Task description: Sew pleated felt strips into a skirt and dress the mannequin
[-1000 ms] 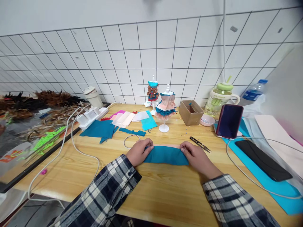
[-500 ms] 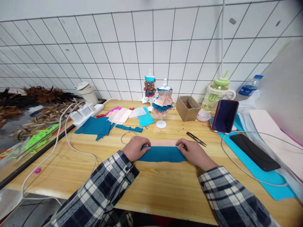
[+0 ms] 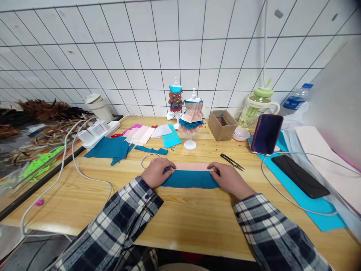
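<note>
A teal cloth strip (image 3: 191,179) lies on the table over a pink strip (image 3: 191,166), whose band shows along the teal strip's far edge. My left hand (image 3: 158,171) pinches the strips at their left end, thumb and fingers together. At the right end my right hand (image 3: 229,178) has its fingers closed on the cloth near the same edge. Beyond the strips stands a small white dress form (image 3: 190,144) wearing a pink and teal ruffled outfit (image 3: 193,114). Black thread snips (image 3: 231,162) rest beyond my right hand. A white ring (image 3: 145,159) is partly behind my left hand.
Cloth pieces (image 3: 108,148) lie at the left near a white power strip (image 3: 98,134) with cables. A cardboard box (image 3: 222,126), a pink bowl (image 3: 241,134), an upright phone (image 3: 266,134), a black phone (image 3: 300,176) and a jug (image 3: 255,109) are at the right.
The whole view has shifted slightly, with things appearing a little higher and further left. My hands keep their hold at the two ends of the cloth, which lies much as before.
</note>
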`<state>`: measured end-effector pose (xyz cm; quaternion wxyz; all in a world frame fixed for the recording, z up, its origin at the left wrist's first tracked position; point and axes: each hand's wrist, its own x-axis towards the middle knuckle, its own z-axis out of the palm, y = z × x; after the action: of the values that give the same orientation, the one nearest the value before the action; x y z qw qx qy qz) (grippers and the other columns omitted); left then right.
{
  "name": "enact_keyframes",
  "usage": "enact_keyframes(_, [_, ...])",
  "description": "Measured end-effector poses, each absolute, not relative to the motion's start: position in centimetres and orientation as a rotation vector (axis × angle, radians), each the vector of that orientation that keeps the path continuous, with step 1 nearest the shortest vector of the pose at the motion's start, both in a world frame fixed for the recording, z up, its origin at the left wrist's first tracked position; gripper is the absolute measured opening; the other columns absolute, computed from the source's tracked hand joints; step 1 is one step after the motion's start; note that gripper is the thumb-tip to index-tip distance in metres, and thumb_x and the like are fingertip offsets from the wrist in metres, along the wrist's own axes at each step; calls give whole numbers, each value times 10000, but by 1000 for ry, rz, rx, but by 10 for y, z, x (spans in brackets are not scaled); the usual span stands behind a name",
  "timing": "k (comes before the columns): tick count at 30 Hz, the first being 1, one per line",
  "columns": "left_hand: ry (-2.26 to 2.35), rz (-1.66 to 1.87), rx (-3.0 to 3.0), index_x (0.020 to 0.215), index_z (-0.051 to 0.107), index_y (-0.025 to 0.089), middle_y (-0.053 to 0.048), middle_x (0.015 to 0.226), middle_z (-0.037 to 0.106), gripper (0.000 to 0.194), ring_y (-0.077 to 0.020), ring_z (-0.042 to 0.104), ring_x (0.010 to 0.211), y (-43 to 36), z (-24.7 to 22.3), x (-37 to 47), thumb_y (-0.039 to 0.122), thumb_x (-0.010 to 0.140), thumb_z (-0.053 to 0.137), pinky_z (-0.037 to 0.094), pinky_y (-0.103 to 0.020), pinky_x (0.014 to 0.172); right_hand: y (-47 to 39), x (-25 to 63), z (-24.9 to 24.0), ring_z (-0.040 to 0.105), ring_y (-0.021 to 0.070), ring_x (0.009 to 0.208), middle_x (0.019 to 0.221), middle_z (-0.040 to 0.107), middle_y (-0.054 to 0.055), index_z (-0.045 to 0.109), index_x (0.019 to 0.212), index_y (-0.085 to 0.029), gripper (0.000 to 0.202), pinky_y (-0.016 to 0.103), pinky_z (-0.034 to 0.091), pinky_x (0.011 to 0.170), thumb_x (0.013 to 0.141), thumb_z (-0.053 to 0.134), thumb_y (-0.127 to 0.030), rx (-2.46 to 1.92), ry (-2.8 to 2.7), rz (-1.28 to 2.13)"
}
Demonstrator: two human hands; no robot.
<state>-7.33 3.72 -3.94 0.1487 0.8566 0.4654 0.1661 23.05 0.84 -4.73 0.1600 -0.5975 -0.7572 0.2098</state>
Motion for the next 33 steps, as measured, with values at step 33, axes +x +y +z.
enact_keyframes(33, [1472, 468, 2477, 860, 711, 228, -33, 884, 695, 145, -211, 600, 901, 41, -40, -91, 348, 789, 669, 412, -386, 926, 11, 234, -49, 583, 154, 649, 692, 628, -16, 640, 932, -233, 180, 263, 366, 584, 851, 536, -355, -1772, -1962, 574])
